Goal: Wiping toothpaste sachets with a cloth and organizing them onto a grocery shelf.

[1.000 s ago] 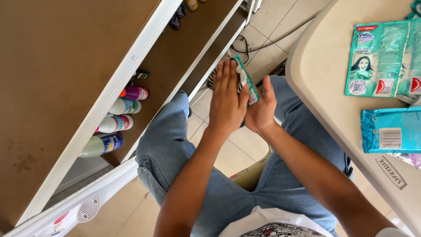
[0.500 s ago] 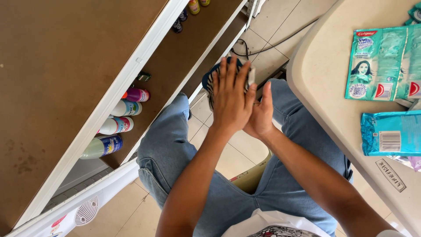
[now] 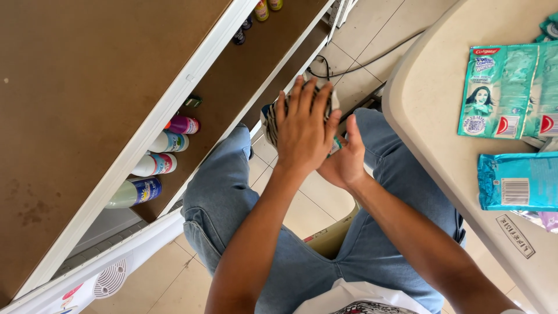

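in the middle of the frame the left hand [image 3: 303, 131] lies flat with its fingers spread and stretched out, pressed palm-down over a small teal sachet [image 3: 335, 145], of which only a sliver shows at the hand's right edge. the right hand [image 3: 346, 160] sits just under and to the right of it, palm up, thumb raised, cupping the sachet from below, so the packet is sandwiched between the two palms. whether the right fingers curl around it cannot be told, since the left hand covers them. a striped black-and-white shoe [image 3: 272, 123] peeks out behind the left fingers, above the tiled floor [image 3: 302, 212].

the person sits in blue jeans [image 3: 224, 197], knees apart. along the left of the frame runs a brown shelf with white edging [image 3: 174, 110], and on its lower board lie several bottles [image 3: 156, 164] on their sides. at the right edge stands a beige table [image 3: 430, 110] carrying a strip of green sachets [image 3: 503, 93] in the upper right and a blue packet [image 3: 517, 181] just below them, well apart from the hands. a white fan [image 3: 110, 278] shows at the lower left.
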